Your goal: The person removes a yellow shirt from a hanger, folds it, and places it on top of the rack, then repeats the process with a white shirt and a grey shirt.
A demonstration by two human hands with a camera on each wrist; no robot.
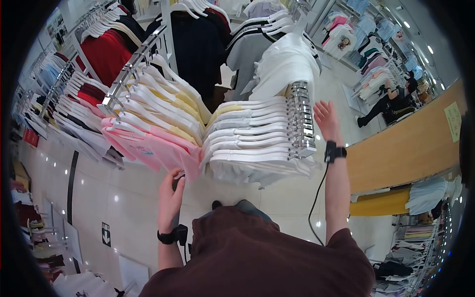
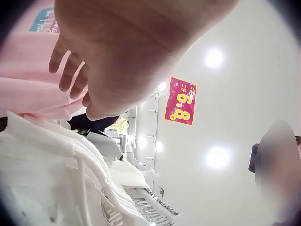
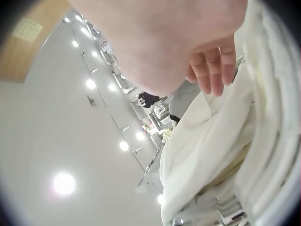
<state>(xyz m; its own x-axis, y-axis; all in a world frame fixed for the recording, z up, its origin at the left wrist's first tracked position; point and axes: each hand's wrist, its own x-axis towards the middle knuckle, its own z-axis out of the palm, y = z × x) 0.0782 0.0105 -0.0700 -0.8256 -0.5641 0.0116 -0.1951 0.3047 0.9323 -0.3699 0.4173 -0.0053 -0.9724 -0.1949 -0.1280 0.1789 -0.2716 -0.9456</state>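
Observation:
In the head view, my left hand point(image 1: 170, 198) is at the lower edge of a pink shirt point(image 1: 163, 151) hanging at the near end of a rail. Its fingers point(image 2: 70, 70) are loosely bent over the pink cloth point(image 2: 37, 87) in the left wrist view; a small dark patch shows between thumb and fingers. My right hand point(image 1: 327, 119) is raised, fingers spread, beside the chrome rail point(image 1: 301, 123) of white garments on hangers point(image 1: 250, 143). A white garment point(image 1: 289, 64) is draped over the far end of that rail. The right fingers point(image 3: 214, 73) overlap white cloth in the right wrist view.
Yellow and white tops point(image 1: 163, 101) hang behind the pink shirt. Red garments point(image 1: 106, 54) and dark garments point(image 1: 190, 54) fill racks beyond. A wooden panel point(image 1: 410, 143) with a yellow note stands at the right. A person in black point(image 1: 393, 99) sits far right.

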